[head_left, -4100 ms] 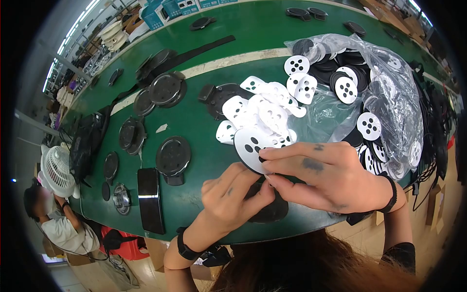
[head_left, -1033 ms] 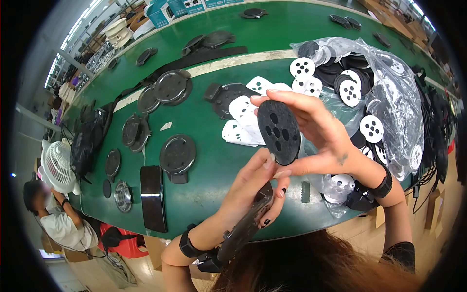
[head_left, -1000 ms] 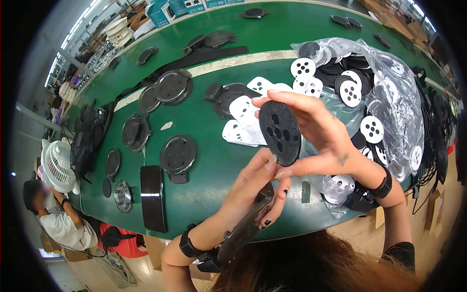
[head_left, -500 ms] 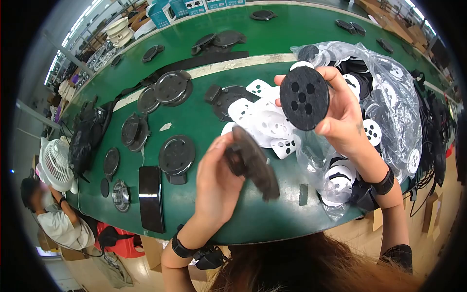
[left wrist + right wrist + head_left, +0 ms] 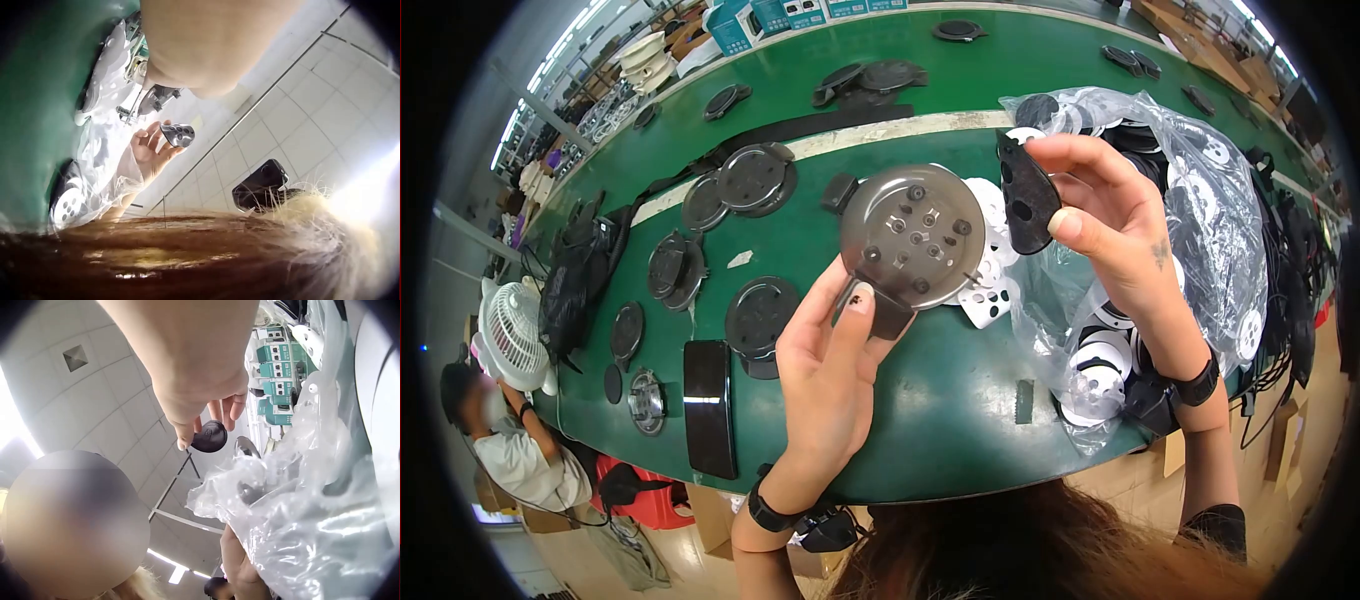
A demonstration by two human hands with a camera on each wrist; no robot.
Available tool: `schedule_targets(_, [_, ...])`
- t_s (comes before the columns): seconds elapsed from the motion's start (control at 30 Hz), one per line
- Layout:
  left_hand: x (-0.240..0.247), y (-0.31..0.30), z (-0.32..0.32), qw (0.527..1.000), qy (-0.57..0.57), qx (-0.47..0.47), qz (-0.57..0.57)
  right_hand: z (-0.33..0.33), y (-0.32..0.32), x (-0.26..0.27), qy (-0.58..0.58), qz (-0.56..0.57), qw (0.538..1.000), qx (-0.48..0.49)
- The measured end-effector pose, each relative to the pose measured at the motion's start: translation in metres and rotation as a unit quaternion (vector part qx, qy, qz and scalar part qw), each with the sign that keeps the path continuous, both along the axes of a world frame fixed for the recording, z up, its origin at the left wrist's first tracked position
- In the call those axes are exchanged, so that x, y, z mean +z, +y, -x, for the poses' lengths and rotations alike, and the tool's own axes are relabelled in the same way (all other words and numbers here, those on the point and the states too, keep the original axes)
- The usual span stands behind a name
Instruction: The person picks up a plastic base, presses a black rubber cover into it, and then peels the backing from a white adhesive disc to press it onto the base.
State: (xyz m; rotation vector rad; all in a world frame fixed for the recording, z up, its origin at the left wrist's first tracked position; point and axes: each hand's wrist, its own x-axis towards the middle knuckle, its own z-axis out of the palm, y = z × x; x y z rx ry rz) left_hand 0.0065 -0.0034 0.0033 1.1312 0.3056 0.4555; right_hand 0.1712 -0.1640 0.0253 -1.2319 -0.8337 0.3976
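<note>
In the head view, my left hand [image 5: 828, 385] grips a round smoky translucent plastic housing [image 5: 878, 222] by its tab, thumb on top. Posts and small bosses show on the face turned to the camera. To its right, my right hand [image 5: 1122, 215] pinches a thin black disc with holes [image 5: 1024, 200] between thumb and fingers, tilted nearly edge-on. A gap separates disc and housing. The same disc [image 5: 210, 439] appears in the right wrist view, below my fingers. Behind the housing lie white perforated pieces [image 5: 988, 308], partly hidden by it.
A clear plastic bag [image 5: 1200, 215] of white and black discs spreads on the right of the green table [image 5: 940, 440]. Several dark round housings [image 5: 762, 315] and a black phone [image 5: 711, 410] lie on the left. Beyond the table's left end are a white fan [image 5: 515, 335] and a seated person [image 5: 530, 455].
Earlier both hands met at the disc, first white side up. Since then they have parted: the right moved up and right with the disc; the left raised and turned the housing face-on.
</note>
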Motion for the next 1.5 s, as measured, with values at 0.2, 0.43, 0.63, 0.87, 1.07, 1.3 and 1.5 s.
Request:
schedule_targets(0.2, [0.007,0.002,-0.001,0.999,0.012,-0.021,-0.027,-0.001,-0.004,0.011,0.009,0.039,0.999,0.022])
schedule_targets(0.43, [0.002,0.009,-0.001,0.997,-0.016,-0.068,-0.021,-0.001,-0.011,0.011,0.071,-0.032,0.991,0.108])
schedule_targets(0.63, [-0.009,0.012,-0.002,0.998,-0.034,-0.047,0.005,-0.005,-0.011,0.008,0.128,-0.081,0.973,0.176])
schedule_targets(0.87, [0.002,0.004,-0.006,0.996,-0.053,0.01,-0.077,-0.005,-0.007,0.008,0.124,-0.058,0.977,0.162])
schedule_targets(1.07, [0.001,0.005,-0.004,0.996,-0.033,-0.007,-0.077,-0.004,-0.008,0.006,0.143,-0.055,0.972,0.181])
schedule_targets(1.3, [-0.006,0.008,0.001,0.979,-0.103,-0.053,-0.167,0.002,-0.004,0.011,0.076,0.055,0.994,0.057])
schedule_targets(1.5, [-0.007,0.001,0.006,0.964,-0.132,-0.068,-0.221,0.014,-0.001,0.013,-0.093,0.074,0.993,0.0])
